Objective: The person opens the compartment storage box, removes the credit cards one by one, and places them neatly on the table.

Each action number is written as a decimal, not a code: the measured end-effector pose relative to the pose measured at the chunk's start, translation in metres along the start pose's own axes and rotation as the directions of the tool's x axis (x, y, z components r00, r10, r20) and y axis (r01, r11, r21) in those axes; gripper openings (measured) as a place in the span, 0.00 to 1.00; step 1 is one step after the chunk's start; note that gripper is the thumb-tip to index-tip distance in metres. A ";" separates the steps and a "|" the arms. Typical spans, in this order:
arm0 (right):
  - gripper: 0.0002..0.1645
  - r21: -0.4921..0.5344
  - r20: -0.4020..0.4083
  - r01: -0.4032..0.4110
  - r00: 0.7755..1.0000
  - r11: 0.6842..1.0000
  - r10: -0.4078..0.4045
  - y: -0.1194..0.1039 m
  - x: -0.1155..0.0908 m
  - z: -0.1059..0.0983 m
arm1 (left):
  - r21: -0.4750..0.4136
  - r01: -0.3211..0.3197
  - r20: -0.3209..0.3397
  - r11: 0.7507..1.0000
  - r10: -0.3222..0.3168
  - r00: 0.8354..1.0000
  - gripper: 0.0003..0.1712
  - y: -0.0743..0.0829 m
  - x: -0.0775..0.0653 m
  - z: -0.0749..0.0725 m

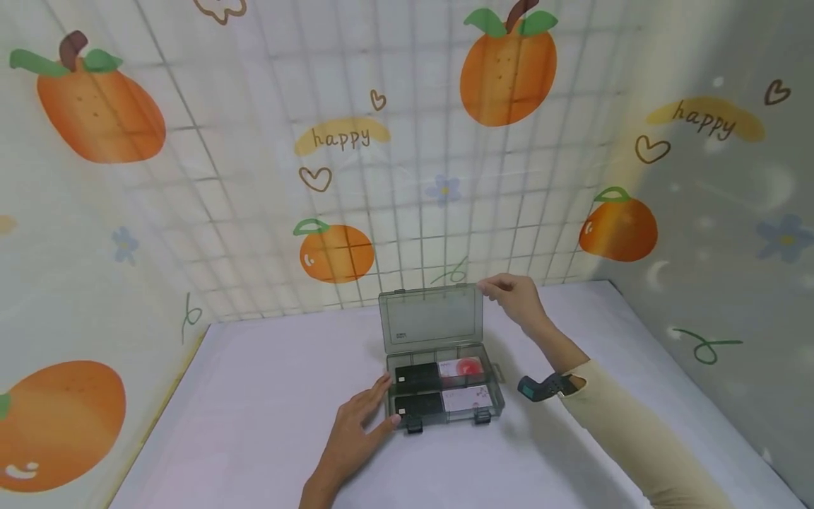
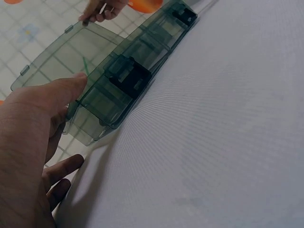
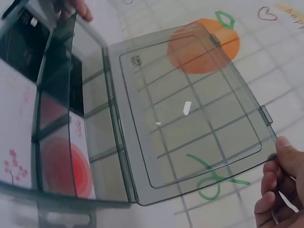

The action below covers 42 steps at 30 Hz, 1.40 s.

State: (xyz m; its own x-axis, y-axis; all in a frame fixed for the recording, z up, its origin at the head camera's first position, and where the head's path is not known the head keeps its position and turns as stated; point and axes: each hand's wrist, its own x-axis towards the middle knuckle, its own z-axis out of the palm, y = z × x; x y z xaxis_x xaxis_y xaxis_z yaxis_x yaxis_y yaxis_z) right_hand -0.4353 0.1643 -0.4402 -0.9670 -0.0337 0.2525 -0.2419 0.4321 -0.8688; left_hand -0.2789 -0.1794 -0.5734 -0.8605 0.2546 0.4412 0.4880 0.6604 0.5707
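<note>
A translucent grey-green plastic storage box (image 1: 432, 423) lies on the table with its hinged lid (image 1: 432, 318) standing up. Inside are two dark rectangular pieces (image 1: 416, 403), a white one with a red circle (image 1: 469, 366) and a white one with small flower prints (image 1: 467, 398). My left hand (image 1: 357, 428) rests against the box's left side, thumb on the front left corner, fingers fairly straight. At the lid's upper right corner, my right hand (image 1: 514, 297) pinches the edge between thumb and fingers; the right wrist view shows this hand (image 3: 280, 185) closely.
Two black latches (image 2: 130, 78) hang on the box's front wall. A white cloth (image 1: 267, 396) covers the table. Behind it rises a sheet printed with oranges (image 1: 337, 253) over a wire grid, with printed walls on both sides. A dark band (image 1: 547, 387) circles the right wrist.
</note>
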 end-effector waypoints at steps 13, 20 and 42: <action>0.18 0.002 0.047 -0.037 0.998 0.999 0.037 0.003 0.026 0.008 | -0.007 -0.024 -0.029 1.000 0.024 0.999 0.37 0.002 0.003 -0.003; 0.18 0.050 0.054 -0.090 0.995 0.995 0.087 0.015 0.042 0.014 | 0.003 -0.030 -0.032 1.000 0.030 0.999 0.37 0.001 0.005 -0.001; 0.18 -0.056 0.091 -0.188 0.977 0.980 0.193 0.065 0.063 0.043 | 0.011 0.013 -0.015 1.000 -0.013 1.000 0.37 0.005 0.002 -0.002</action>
State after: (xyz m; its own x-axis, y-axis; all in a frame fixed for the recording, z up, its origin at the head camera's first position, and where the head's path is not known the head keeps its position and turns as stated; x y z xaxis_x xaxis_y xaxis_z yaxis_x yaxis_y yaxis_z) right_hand -0.5149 0.1518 -0.4990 -0.9987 -0.0314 0.0403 -0.0505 0.4808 -0.8754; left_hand -0.2777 -0.1771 -0.5690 -0.8644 0.2359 0.4441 0.4753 0.6715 0.5685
